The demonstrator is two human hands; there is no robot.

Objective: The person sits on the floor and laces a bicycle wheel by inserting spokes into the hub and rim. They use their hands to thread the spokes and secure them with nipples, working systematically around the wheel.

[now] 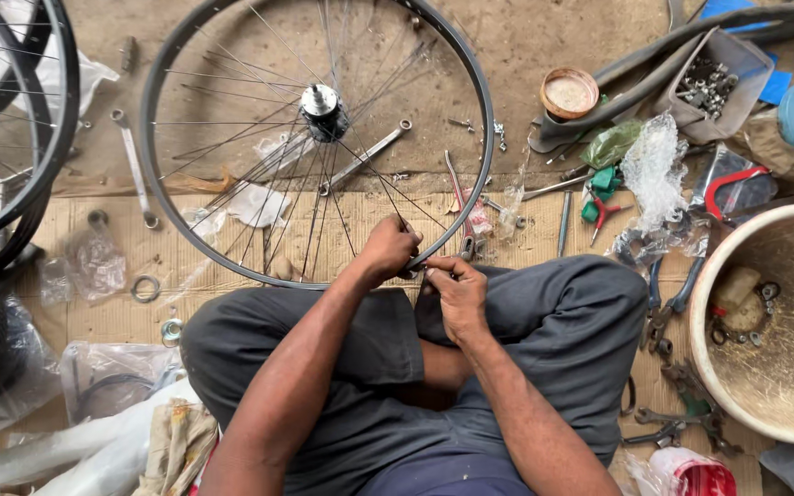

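Hands meet at the near edge of the black spoked bicycle wheel rim (480, 138), which lies flat on the cardboard-covered floor (186, 266) in front of the seated person's crossed legs. The left hand (386, 250) curls closed around the thin steel spokes (323, 207) just inside the rim; the right hand (457, 292) pinches at the rim beside it, the two almost touching. Spokes run away from the hands toward the silver hub (322, 103). A long steel spanner (135, 165) lies left, red-handled pliers (732, 184) and a pale round basin (705, 367) right, nothing blocking.
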